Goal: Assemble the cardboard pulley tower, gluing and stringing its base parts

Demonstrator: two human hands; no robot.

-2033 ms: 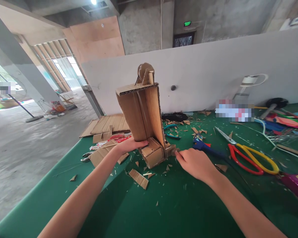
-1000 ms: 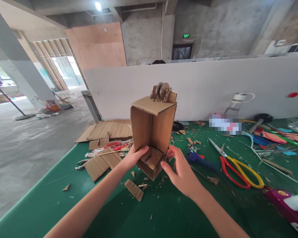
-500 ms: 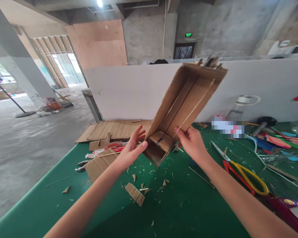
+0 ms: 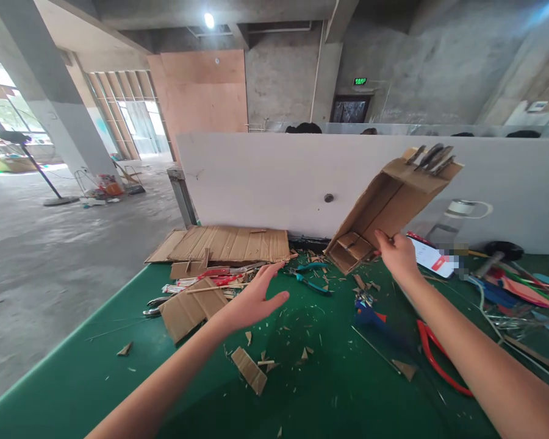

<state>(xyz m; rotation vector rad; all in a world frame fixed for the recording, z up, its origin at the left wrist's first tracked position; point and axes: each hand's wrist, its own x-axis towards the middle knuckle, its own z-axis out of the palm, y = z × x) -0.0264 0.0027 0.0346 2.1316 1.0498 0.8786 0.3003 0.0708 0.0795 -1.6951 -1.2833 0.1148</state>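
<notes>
My right hand (image 4: 398,259) grips the lower side of a long cardboard box (image 4: 393,198), thumb on its inner face. The box is open at the front and held tilted above the table, its top leaning right. A small cardboard compartment (image 4: 354,247) sits at its lower end, and several dark strips (image 4: 432,157) stick up from its top end. My left hand (image 4: 256,299) hovers over the table with fingers stretched and thumb apart, holding nothing. Just beyond its fingertips lie teal-handled pliers (image 4: 308,279).
On the green table (image 4: 320,378) lie cardboard sheets (image 4: 229,244), a cardboard piece (image 4: 192,308), small scraps (image 4: 249,371) and a blue tool (image 4: 368,314). A phone (image 4: 432,256), clear bottle (image 4: 455,222) and red scissor handle (image 4: 439,360) are on the right. A white partition (image 4: 265,183) stands behind.
My right hand has carried the cardboard box to the right, away from my left hand. My left hand has come off the box's lower edge. The view has shifted slightly.
</notes>
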